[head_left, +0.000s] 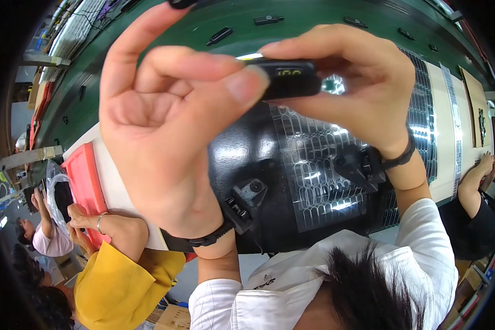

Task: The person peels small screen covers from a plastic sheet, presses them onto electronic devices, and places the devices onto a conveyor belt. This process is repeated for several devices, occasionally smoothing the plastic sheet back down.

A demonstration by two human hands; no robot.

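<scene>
Close in front of me, both my hands hold up a small black device with rounded ends and a lit yellowish digital display. My left hand pinches its left end between thumb and a finger, and another finger points upward with something black at its tip. From the right, my right hand grips the device, fingers along the top and thumb below. My hands hide part of it. Black strapped mounts sit at my wrists. Below lies a clear sheet patterned with rows of rounded outlines, on a black mat.
Several similar black devices lie on the green surface beyond, one of them a small unit at its far left. A red tray stands at left, near a co-worker in a yellow sleeve. Another person's arm is at right.
</scene>
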